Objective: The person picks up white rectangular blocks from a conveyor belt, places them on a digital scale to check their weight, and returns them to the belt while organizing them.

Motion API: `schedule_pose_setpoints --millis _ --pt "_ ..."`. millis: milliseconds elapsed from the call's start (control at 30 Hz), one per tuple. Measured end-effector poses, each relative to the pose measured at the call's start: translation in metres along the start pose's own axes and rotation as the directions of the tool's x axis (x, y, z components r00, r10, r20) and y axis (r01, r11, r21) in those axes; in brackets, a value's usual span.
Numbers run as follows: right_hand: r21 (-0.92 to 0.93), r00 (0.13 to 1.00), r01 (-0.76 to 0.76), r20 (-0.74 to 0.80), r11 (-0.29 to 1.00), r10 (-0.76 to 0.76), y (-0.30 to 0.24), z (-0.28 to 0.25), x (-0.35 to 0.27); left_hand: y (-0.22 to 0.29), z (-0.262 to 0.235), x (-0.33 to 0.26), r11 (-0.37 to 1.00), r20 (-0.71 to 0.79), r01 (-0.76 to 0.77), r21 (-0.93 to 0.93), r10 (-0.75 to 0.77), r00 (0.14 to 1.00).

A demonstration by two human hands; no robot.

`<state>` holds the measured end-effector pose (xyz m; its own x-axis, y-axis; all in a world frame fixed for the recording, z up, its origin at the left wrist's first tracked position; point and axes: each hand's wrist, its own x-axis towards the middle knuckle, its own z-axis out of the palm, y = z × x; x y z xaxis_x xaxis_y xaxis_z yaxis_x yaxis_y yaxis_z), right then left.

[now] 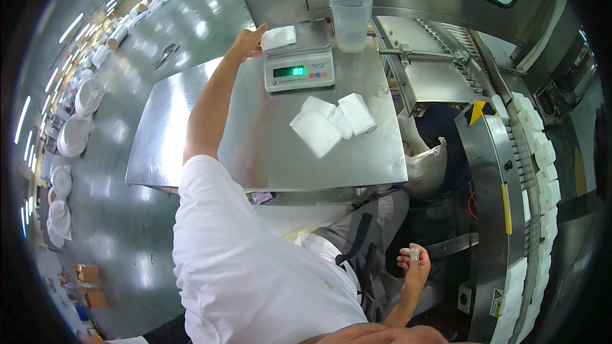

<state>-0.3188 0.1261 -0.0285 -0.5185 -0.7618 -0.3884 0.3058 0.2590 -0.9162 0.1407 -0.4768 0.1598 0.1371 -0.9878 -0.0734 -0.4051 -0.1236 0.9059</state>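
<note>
My left hand (246,44) reaches to the far side of the metal table, its fingers closed at the left edge of a white folded pad (279,37). The pad is over the pan of a digital scale (299,71) with a lit green display. Nearer on the table lie several more white folded pads (317,132), partly overlapping. Low on the right, beside my leg, my right hand (414,269) is raised with curled fingers around a small clear thing (414,253), too small to name.
A translucent plastic jug (350,22) stands behind the scale's right side on the steel table (255,153). To the right runs a conveyor (535,153) lined with white pieces, beside a metal machine frame (491,172). A pale sack (426,165) sits below the table's right edge.
</note>
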Motion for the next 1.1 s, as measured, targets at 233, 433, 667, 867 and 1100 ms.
schedule_pose_setpoints --millis 233,433,667,867,1100 --pt "-0.075 1.0 -0.02 0.004 0.997 0.02 0.025 -0.025 0.012 -0.011 0.0 -0.004 0.97 0.153 0.192 -0.148 -0.169 0.974" --pt "-0.135 0.997 -0.08 -0.018 0.988 0.078 0.03 -0.027 0.01 -0.016 -0.002 0.006 0.959 0.162 0.233 -0.159 -0.208 0.965" --pt "-0.108 0.998 -0.06 -0.036 0.992 0.056 0.042 -0.028 0.003 -0.008 -0.001 -0.003 0.974 0.141 0.192 -0.119 -0.175 0.974" --pt "0.057 0.999 -0.017 -0.05 0.998 0.02 0.058 -0.033 0.001 -0.04 -0.013 0.069 0.726 0.438 -0.575 0.378 0.407 0.802" --pt "-0.058 0.997 -0.028 -0.072 0.998 0.024 0.035 -0.035 -0.003 -0.054 -0.071 0.088 0.617 0.389 -0.736 0.278 0.628 0.674"
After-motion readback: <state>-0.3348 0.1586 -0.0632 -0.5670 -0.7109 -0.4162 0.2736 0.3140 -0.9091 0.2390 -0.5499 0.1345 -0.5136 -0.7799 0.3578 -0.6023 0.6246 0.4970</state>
